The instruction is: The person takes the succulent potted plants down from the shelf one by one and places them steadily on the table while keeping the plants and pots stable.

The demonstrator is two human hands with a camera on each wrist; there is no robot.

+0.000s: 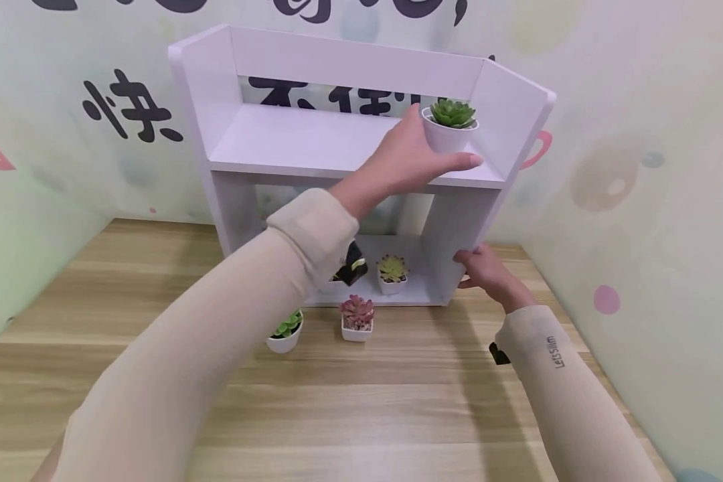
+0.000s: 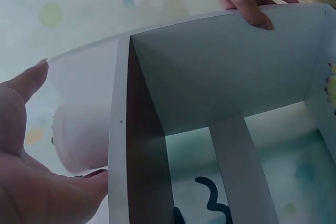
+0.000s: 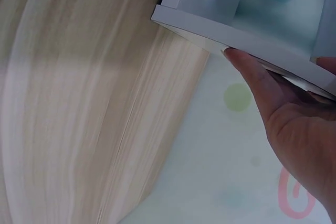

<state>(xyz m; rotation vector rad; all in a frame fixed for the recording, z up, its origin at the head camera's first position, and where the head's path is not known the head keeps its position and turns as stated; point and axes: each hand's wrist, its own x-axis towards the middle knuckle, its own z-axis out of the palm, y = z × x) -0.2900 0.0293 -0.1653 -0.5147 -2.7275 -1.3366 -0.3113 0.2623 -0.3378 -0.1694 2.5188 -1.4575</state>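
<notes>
Pot is at the right end of the shelf's upper board, left hand around it, thumb and fingers set wide and curved about its sides. Right hand pinches the shelf's right side panel low down, thumb over the front edge. Pot upright, white, round, holding a green succulent with pointed leaves; contact with board unclear.

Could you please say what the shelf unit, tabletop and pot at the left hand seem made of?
Shelf unit: probably coated board, smooth white, judging by flat panels and clean edges. Tabletop: wood or wood-look laminate, with visible grain and a soft sheen. Pot: plastic or ceramic, white; its smooth wall leaves it open.
</notes>
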